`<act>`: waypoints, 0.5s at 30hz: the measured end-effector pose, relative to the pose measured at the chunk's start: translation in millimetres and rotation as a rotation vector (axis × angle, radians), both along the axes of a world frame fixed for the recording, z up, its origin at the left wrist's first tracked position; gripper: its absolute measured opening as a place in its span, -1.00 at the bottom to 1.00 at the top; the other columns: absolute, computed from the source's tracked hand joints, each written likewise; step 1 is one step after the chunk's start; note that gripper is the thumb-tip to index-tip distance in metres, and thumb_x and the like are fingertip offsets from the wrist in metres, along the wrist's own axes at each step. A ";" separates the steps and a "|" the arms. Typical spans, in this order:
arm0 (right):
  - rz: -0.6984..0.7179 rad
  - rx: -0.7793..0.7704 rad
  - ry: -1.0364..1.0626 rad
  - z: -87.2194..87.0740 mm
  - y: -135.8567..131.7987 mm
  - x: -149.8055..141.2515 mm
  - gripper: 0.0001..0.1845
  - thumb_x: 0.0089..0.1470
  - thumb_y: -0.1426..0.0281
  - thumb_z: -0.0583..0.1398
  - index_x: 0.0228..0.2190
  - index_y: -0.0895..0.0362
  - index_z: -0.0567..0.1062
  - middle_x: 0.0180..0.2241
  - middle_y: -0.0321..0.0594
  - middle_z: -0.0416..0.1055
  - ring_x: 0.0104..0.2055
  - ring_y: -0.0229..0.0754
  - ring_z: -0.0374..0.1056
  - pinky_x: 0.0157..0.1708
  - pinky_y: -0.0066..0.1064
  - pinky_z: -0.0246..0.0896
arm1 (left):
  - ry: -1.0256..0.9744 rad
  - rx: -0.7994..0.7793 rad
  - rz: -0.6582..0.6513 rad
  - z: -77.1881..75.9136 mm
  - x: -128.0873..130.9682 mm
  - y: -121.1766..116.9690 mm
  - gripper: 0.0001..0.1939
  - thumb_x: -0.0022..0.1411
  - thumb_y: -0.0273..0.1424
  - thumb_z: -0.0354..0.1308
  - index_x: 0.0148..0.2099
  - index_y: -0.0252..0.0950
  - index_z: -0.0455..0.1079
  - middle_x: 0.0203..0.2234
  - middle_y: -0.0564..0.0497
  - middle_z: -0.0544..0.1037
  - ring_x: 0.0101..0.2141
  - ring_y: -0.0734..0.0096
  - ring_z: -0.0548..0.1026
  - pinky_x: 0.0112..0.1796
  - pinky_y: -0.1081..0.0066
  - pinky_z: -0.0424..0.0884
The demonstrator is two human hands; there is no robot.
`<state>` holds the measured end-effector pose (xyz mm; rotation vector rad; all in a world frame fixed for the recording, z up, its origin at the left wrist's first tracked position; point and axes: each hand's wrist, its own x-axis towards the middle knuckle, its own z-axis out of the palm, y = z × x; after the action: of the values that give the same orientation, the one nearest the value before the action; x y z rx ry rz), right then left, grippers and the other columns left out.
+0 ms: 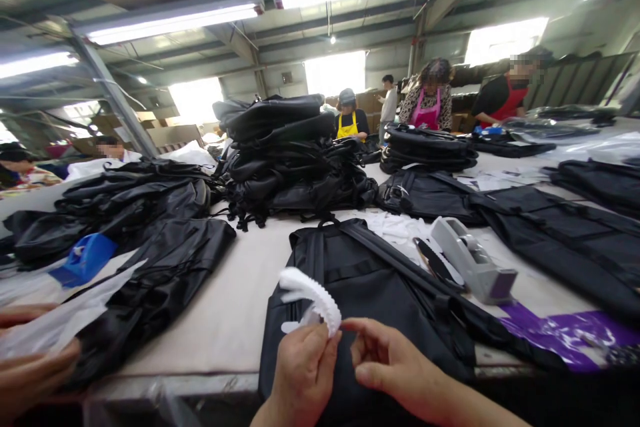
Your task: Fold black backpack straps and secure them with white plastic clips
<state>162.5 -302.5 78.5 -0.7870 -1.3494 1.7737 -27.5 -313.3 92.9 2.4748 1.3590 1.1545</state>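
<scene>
My left hand (303, 363) is closed on a bundle of thin white strips (315, 295), which curves up and left and has a ridged edge. What the strips are I cannot make out. Close on the right is my right hand (390, 359), its index fingertip at the bundle's edge and its thumb apart from the other fingers. Nothing shows in its grasp. Under both hands a black backpack (350, 267) lies flat at the table's front edge, with its straps (395, 260) and top handle facing up.
A grey tape dispenser (473, 263) stands on the right beside purple plastic (575, 333). At the left are a blue tape dispenser (85, 259) and another person's hands (35, 353) with white sheet material. Stacked black bags (280, 160) rise behind; several people work beyond the table (200, 320).
</scene>
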 end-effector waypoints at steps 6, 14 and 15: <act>0.020 0.042 0.085 -3.7 -2.0 -3.7 -0.61 -0.12 0.20 0.39 -0.28 0.16 0.52 -0.44 -0.32 0.32 -0.42 -0.32 0.18 -0.43 -0.49 0.08 | -0.147 -0.152 -0.026 -2.5 9.8 -7.5 -0.82 0.28 -0.49 0.03 -0.31 -0.26 0.45 -0.55 0.01 0.52 -0.52 0.45 0.44 -0.43 0.48 0.26; -0.204 -0.009 0.009 0.1 3.0 -2.7 -0.44 -0.12 0.04 0.35 -0.16 0.16 0.53 -0.28 -0.13 0.48 -0.21 -0.08 0.36 -0.17 -0.29 0.26 | 0.028 -0.052 -0.076 -23.4 12.1 -5.7 -0.73 0.32 -0.40 -0.02 -0.38 -0.26 0.45 -0.59 0.03 0.51 -0.55 0.49 0.47 -0.48 0.54 0.32; -0.217 -0.008 0.008 1.7 3.1 -4.4 -0.47 -0.10 0.04 0.34 -0.21 0.18 0.54 -0.31 -0.12 0.48 -0.23 -0.09 0.37 -0.19 -0.30 0.26 | 0.098 -0.027 -0.061 -30.7 13.0 -4.4 -0.69 0.33 -0.37 -0.01 -0.45 -0.26 0.42 -0.64 0.05 0.47 -0.60 0.51 0.44 -0.53 0.55 0.28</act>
<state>158.1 -299.4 80.2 -0.8949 -1.2036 1.6112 -14.5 -317.7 62.2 2.5652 1.3037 1.0082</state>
